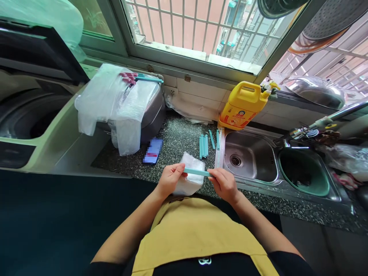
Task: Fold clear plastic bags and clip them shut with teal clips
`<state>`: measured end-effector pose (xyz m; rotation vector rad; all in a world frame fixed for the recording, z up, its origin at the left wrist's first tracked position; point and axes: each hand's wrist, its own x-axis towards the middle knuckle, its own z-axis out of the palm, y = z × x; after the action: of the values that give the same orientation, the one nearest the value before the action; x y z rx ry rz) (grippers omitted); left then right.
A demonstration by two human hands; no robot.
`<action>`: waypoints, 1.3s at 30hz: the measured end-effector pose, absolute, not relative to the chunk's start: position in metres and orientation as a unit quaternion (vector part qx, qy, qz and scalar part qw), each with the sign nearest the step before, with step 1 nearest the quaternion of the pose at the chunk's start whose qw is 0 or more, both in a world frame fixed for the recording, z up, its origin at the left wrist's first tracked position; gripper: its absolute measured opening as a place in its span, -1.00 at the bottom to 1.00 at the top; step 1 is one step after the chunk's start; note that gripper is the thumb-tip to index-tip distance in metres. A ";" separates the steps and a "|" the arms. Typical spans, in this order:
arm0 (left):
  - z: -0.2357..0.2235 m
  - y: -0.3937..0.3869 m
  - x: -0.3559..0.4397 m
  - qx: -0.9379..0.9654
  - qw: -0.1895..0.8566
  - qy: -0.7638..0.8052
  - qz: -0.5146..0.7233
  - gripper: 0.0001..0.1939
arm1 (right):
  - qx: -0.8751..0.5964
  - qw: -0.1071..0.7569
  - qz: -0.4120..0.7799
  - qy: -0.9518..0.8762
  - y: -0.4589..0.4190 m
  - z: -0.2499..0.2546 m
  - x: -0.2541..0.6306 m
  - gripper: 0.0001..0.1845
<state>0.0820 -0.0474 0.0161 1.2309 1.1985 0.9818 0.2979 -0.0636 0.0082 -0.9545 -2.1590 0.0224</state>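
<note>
The person's left hand (169, 179) pinches the left end of a teal strip (197, 172), the right hand (226, 184) grasping its right end, above a white packet (187, 187) near the counter's (179, 132) near edge. More teal strips (203, 146) lie farther, left of the sink (255, 151).

— Looking at what sort of place?

— Looking at a home kitchen, judging by the steel sink (258, 155) and faucet (306, 132) beside a speckled countertop (179, 132).

— Noticing other signs?

— Yes, spotting a yellow jug (240, 105) behind the sink and a perforated metal pan (333, 25) up by the window (198, 62).

— Leaning towards a home, why?

— Counting the top-loading washing machine (59, 140) by the countertop, and seeing bars outside the window.
</note>
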 end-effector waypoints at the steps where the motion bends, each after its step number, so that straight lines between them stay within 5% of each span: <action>1: 0.017 -0.048 0.082 0.509 0.555 0.508 0.418 -0.43 | -0.372 0.384 0.010 -0.845 -0.064 0.008 0.297 -0.79; 39: -0.009 -0.061 0.081 0.408 0.597 0.486 0.490 -0.38 | -0.349 0.404 0.072 -0.842 -0.068 0.002 0.288 -0.78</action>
<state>0.0815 -0.0610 -0.0089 0.9472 1.1289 1.1385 0.2883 -0.0680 0.0017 -0.8822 -2.1265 0.1817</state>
